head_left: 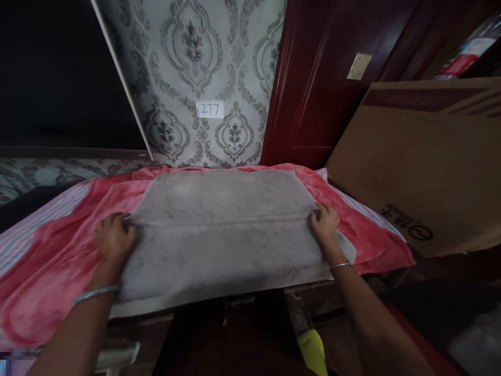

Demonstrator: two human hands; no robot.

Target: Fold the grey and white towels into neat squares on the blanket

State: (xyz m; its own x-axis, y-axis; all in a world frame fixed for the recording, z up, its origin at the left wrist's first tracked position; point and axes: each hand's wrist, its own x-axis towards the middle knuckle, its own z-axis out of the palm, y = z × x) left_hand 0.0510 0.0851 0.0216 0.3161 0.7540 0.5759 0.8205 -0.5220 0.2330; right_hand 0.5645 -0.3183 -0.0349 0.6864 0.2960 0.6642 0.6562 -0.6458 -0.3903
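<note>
A grey cloth (223,253) lies across the middle of the table (235,299), on top of a pink blanket (376,243), its far edge close to the table's far edge and its near edge running along the near one. A ridge crosses it from side to side. The left hand (116,237) pinches the cloth's left edge at one end of that ridge; the right hand (326,222) pinches the right edge at the other end, though the fingertips are partly hidden on both.

The likeliest trouble is an uneven pull: if one hand draws harder, the ridge would slant and the sides would stop matching. The blanket is soft and rumpled toward the table's left edge, so it could slide or bunch along with the cloth. A corner of grey cloth sticks out beyond the right wrist, toward the table's near right part, and could get caught under the forearm. The near side could also slip off the near edge under its own weight. A cardboard box (422,167) stands close by the table's right edge, so a wide swing of the right arm might knock it.
</note>
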